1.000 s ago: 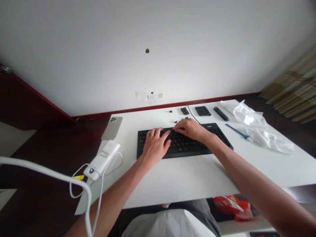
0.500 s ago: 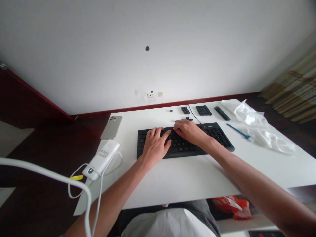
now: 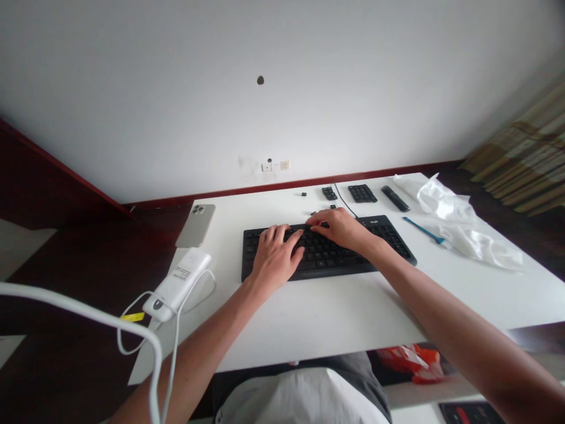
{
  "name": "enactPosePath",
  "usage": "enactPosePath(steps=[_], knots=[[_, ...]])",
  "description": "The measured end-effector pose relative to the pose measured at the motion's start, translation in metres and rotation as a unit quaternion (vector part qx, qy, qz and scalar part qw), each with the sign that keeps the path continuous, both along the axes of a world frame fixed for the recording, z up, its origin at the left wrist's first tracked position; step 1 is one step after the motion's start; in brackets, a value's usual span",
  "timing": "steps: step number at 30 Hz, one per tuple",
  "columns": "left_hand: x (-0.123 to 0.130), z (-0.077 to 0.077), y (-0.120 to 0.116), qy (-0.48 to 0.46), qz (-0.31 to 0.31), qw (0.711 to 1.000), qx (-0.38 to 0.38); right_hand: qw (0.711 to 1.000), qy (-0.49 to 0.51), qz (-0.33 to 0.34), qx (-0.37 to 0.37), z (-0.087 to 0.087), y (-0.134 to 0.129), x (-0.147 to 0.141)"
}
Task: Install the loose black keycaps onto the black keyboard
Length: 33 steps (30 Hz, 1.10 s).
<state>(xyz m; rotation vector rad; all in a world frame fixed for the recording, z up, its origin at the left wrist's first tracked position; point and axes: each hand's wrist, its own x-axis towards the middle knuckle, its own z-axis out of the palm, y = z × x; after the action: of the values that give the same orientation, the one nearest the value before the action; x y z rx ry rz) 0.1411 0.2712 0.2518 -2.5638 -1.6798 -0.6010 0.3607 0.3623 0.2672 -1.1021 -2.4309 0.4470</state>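
A black keyboard (image 3: 326, 257) lies on the white table (image 3: 282, 327) before me. My left hand (image 3: 276, 254) rests on the keyboard's left part, fingers apart and flat, holding nothing. My right hand (image 3: 338, 228) is at its back row, thumb and forefinger brought close together; anything between them is too small or hidden to make out. Just behind that hand lies a loose black keycap (image 3: 332, 206). Farther back are a single keycap (image 3: 303, 194), a small cluster of keycaps (image 3: 329, 193) and a larger block of keycaps (image 3: 362, 194).
At the left lie a phone (image 3: 196, 226) and a white power bank (image 3: 177, 285) with a white cable (image 3: 177, 338). Toward the right are a long black object (image 3: 395, 198), a thin blue tool (image 3: 424, 229) and crumpled white plastic (image 3: 445, 200). The keyboard cord (image 3: 344, 200) runs backward.
My right hand has shifted slightly at the keyboard's back row, its fingers still close together. My left hand stays on the keyboard. The whole view has tilted a little.
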Motion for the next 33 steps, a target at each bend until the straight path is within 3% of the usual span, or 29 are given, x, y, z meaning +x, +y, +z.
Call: enactPosePath(steps=[13,20,25,33], knots=[[0.0,-0.001,0.001,-0.001,0.001,1.0,-0.002,1.0,-0.015,0.003,0.001,0.001,0.001,0.0],[0.0,-0.002,0.001,-0.004,0.001,1.0,0.002,0.989,-0.127,0.026,0.072,0.011,-0.016,-0.009],[0.001,-0.002,0.001,-0.001,0.001,1.0,0.007,0.968,-0.237,0.011,0.081,0.023,-0.033,-0.02],[0.002,0.0,0.0,0.002,0.003,1.0,0.008,0.966,-0.25,0.004,0.072,0.026,-0.029,-0.023]])
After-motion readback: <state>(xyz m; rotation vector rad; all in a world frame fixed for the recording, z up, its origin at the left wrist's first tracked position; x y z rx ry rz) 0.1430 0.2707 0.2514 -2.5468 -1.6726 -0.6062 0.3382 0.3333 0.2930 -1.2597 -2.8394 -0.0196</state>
